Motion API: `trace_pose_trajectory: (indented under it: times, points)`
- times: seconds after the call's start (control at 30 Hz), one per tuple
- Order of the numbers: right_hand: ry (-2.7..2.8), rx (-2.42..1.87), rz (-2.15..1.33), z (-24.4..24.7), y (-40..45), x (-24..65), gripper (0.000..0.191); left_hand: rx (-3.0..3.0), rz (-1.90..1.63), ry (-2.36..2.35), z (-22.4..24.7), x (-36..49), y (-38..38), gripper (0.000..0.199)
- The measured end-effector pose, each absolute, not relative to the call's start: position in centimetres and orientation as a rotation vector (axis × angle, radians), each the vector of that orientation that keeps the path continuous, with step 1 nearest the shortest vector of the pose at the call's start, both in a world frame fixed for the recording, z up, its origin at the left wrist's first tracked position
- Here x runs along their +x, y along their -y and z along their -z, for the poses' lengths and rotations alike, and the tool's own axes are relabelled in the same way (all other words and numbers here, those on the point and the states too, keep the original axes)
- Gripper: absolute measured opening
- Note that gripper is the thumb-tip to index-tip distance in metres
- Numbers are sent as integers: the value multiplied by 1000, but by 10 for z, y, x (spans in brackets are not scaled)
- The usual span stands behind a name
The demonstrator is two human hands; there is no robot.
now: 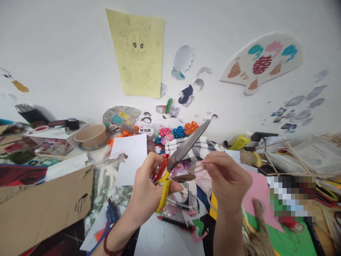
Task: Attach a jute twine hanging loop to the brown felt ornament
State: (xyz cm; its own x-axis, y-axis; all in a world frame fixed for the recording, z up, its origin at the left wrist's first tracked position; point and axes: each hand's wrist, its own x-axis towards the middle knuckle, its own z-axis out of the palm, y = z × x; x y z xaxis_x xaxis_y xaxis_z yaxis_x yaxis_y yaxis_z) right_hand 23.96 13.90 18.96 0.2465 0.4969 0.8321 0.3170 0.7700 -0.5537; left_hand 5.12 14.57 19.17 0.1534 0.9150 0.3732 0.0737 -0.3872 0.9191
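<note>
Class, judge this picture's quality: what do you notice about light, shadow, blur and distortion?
Head view: soft light on the white wall, dim shadow beside the black thermos; also head view: stretching and softness towards the side edges, a pixelated block at right, clearer scissors in the left hand.

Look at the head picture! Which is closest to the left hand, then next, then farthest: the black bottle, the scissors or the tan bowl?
1. Scissors: held in the left hand.
2. Tan bowl: left of the hand, toward the wall.
3. Black bottle: beyond the bowl, far left by the wall.
</note>
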Motion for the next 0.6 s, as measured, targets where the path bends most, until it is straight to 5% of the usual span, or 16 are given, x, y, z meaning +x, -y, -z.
trace_pose_trajectory:
  times: [0.23,0.6]
  points:
    - [1274,-622,15,-187,-140,233,11,1915,-1215,-1058,-168,36,-136,62]
    - [1212,-677,172,-186,-135,222,10,1984,-1137,-1249,-159,44,-121,40]
